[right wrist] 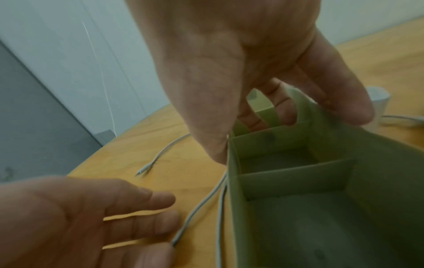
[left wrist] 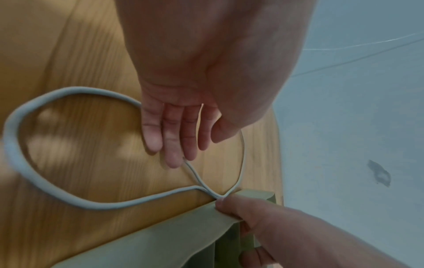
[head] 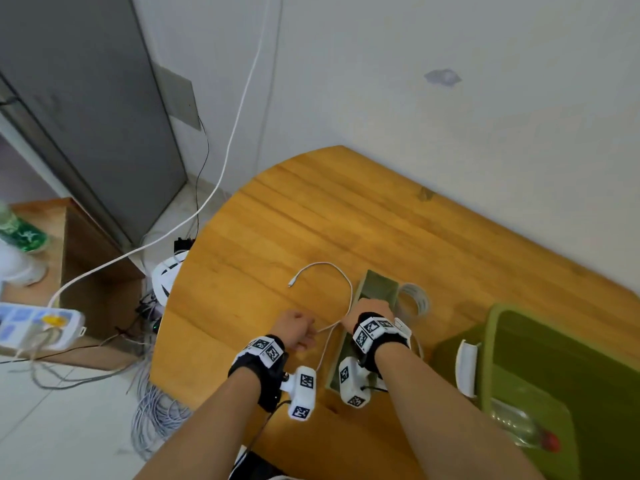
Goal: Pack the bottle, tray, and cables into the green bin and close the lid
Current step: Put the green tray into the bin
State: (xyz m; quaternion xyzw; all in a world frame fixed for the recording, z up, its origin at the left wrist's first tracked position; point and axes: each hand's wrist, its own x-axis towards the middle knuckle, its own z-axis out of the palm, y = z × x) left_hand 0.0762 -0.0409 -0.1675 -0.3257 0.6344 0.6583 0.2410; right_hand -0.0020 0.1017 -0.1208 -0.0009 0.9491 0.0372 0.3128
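Observation:
A thin white cable lies in a loop on the wooden table. My left hand is flat and open, its straight fingertips touching the cable. My right hand grips the far part of the divided green tray. Its thumb pins the cable against the tray's left wall. A coiled cable lies just right of the tray. The green bin stands at the right with a clear bottle inside.
A white clip sits on the bin's near-left edge. The table's rounded edge drops off at the left to a floor strewn with wires. A power strip lies on a low wooden stand there. A wall backs the table.

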